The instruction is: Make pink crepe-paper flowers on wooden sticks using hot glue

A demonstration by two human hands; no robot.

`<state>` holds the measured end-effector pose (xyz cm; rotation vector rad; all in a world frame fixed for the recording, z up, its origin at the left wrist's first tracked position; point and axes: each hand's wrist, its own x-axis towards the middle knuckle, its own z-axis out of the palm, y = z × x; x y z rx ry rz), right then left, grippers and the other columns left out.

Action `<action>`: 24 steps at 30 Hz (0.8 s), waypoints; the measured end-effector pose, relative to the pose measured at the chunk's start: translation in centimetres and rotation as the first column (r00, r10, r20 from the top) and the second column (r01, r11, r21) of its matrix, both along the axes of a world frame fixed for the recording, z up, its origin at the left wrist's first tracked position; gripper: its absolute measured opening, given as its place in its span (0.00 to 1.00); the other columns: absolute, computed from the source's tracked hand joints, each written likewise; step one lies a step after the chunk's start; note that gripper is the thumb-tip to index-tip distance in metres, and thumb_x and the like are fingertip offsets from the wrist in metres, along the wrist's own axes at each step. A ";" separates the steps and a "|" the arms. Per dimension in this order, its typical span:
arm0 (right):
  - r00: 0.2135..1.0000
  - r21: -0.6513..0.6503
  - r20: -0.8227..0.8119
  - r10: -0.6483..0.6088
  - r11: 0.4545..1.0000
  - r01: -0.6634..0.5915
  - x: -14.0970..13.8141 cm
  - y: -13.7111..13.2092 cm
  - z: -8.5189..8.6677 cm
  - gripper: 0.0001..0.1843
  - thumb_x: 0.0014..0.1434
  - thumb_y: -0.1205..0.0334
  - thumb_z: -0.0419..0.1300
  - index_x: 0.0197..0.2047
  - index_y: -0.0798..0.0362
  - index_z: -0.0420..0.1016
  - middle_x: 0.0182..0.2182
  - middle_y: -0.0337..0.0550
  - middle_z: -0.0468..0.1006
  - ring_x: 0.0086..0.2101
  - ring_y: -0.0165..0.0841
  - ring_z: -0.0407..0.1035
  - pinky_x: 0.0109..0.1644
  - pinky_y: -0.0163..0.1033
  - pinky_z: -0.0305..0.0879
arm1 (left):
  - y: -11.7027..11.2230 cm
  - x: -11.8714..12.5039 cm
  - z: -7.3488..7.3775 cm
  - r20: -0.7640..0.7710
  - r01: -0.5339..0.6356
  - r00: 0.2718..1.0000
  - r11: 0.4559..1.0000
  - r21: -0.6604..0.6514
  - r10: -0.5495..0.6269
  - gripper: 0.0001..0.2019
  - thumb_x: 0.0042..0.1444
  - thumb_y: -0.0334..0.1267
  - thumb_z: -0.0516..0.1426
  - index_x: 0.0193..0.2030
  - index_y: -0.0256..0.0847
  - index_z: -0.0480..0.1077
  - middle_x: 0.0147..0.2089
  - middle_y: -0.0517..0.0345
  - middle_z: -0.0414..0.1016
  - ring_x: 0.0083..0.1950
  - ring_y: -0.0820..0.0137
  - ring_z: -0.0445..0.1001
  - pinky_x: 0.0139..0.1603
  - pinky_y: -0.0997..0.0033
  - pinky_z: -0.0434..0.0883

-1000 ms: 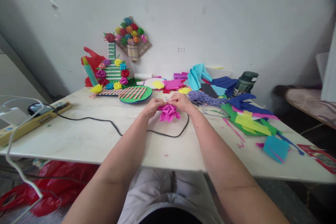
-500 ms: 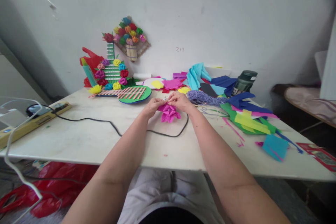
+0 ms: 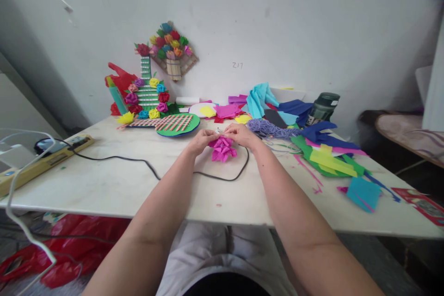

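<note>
A magenta crepe-paper flower [image 3: 223, 149] is held over the middle of the table, its petals facing me and hanging below my fingers. My left hand [image 3: 202, 141] pinches its far side from the left. From the right, my right hand [image 3: 240, 134] grips the same upper edge, thumb and fingers pressed together. A small whitish bit [image 3: 218, 130] shows between the fingertips; what it is I cannot make out. The fingers partly cover the flower's base.
A black cord [image 3: 222, 179] loops around below the flower. Behind left lies a green guitar-shaped craft piece [image 3: 180, 125]. Purple yarn [image 3: 274, 128], coloured paper [image 3: 331, 161] and a dark bottle [image 3: 323, 107] are at right. A power strip [image 3: 58, 159] sits at left.
My right hand has shifted slightly to the right along the flower's upper edge. The flower has turned a little and moved slightly left. The left hand has hardly moved.
</note>
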<state>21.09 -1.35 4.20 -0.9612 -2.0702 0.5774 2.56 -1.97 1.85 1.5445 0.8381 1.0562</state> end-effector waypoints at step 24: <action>0.996 0.160 0.075 -0.056 0.986 0.044 -0.1 0.5 -0.7 0.05 0.49 0.68 0.63 0.26 0.53 0.81 0.33 0.42 0.76 0.34 0.29 0.69 0.40 0.35 0.63 | 0.1 -0.6 0.2 0.001 0.062 0.998 0.995 -0.081 -0.062 0.20 0.37 0.50 0.66 0.24 0.33 0.71 0.21 0.58 0.68 0.23 0.77 0.62 0.26 0.75 0.58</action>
